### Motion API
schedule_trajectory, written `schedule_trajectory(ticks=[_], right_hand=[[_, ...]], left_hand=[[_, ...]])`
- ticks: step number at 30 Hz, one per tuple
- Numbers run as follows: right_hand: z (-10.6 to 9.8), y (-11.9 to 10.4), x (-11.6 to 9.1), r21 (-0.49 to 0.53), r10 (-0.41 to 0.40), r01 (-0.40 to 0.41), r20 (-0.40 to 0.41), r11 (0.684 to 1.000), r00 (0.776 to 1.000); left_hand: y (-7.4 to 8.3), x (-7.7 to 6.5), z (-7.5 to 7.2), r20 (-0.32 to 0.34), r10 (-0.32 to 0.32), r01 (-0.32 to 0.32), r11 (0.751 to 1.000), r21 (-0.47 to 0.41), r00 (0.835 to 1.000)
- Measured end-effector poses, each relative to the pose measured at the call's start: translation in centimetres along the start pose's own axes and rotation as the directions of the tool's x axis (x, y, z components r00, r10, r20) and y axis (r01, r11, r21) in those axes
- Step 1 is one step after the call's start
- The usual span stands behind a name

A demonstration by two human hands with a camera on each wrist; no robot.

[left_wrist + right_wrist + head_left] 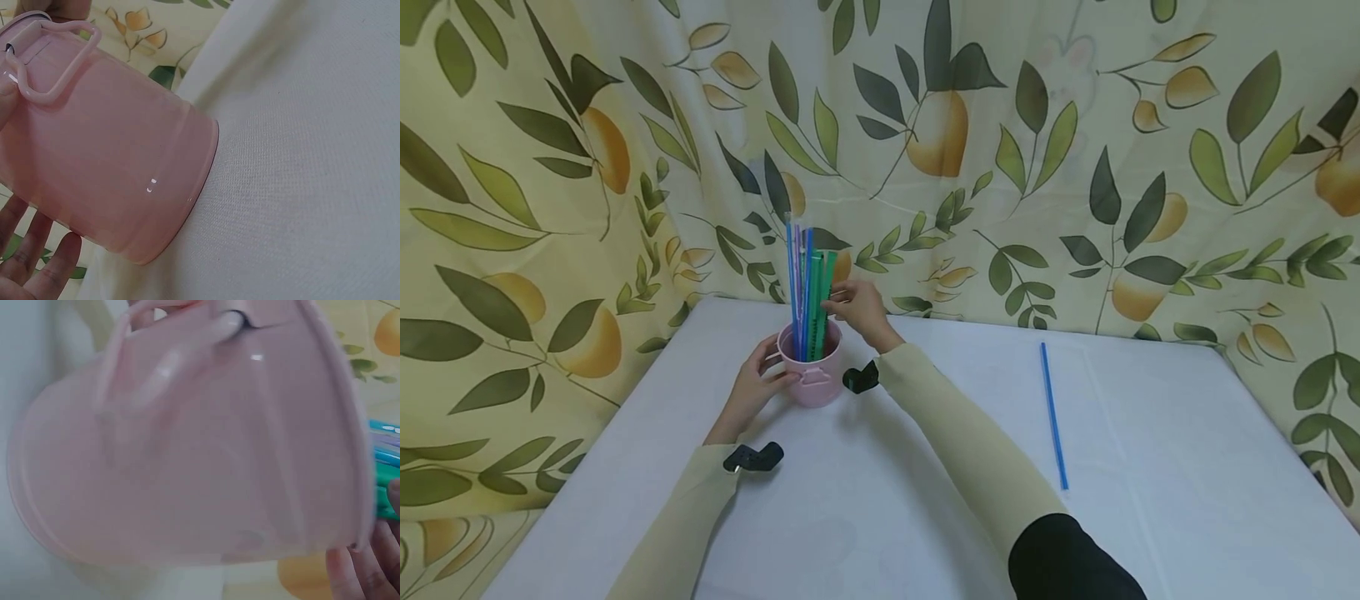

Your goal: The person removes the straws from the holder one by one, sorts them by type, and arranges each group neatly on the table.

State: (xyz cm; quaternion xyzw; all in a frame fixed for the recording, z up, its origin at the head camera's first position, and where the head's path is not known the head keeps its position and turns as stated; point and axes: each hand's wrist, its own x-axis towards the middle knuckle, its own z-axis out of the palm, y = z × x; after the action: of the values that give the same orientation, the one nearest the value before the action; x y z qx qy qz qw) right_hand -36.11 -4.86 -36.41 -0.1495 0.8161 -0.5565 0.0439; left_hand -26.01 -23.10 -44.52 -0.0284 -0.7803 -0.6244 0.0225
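While the person's left hand (752, 392), half-curled, holds a glossy pink cylindrical pail (815, 388), the right hand (861, 312), nearly closed, pinches a flat green plastic strip (830, 271) standing inside.

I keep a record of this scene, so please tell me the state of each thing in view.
Cup, upright on the table
Handle, hanging down
Green strips, standing in the cup
Thin sticks, standing in the cup
Loose stick, lying on the table
Left hand, holding the cup
Right hand, pinching a green strip
Patterned cloth, hanging behind the table
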Motion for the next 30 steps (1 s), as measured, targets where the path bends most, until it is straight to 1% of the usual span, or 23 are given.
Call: schedule_trajectory(ticks=[3,6,10,14,18,22,25,28,30], right_hand=[[0.2,0.4,-0.2,0.002,0.029,-0.029,0.022,1.000,0.999],[0.3,0.7,-0.5,0.011,0.037,-0.038,0.034,0.999,0.999],[-0.1,0.6,-0.7,0.072,0.021,-0.023,0.028,0.997,0.999],[-0.8,-0.1,-0.7,0.152,0.011,-0.015,0.025,0.988,1.000],[-1.8,-1.1,-0.6,0.251,0.013,-0.022,0.037,0.968,0.999],[-2.8,-2.3,-0.7,0.354,0.021,-0.033,0.038,0.935,0.999],[-3.8,-3.5,-1.0,0.398,-0.021,0.009,0.026,0.917,0.999],[-5.0,-5.0,-1.6,0.436,-0.119,0.102,0.012,0.894,0.993],[-5.8,-6.0,-2.0,0.466,-0.176,0.155,0.001,0.871,0.984]], left_hand=[[-0.1,-0.1,0.2,0.004,0.000,0.000,1.000,-0.008,1.000],[-0.1,-0.1,0.3,0.001,-0.001,0.001,1.000,-0.010,1.000],[-0.2,-0.1,0.4,0.000,0.001,-0.001,1.000,-0.004,1.000],[-0.1,0.0,0.3,-0.004,0.008,-0.008,1.000,0.004,1.000],[-0.1,0.0,0.3,-0.009,0.031,-0.031,0.999,-0.009,0.999],[0.1,-0.1,0.3,-0.004,0.047,-0.047,0.999,-0.026,0.999],[1.0,-0.4,0.3,0.003,0.024,-0.024,0.999,-0.033,1.000],[0.9,-0.5,0.2,0.006,0.021,-0.021,0.999,-0.034,1.000],[0.6,-0.5,0.2,0.005,0.029,-0.029,0.999,-0.023,1.000]])
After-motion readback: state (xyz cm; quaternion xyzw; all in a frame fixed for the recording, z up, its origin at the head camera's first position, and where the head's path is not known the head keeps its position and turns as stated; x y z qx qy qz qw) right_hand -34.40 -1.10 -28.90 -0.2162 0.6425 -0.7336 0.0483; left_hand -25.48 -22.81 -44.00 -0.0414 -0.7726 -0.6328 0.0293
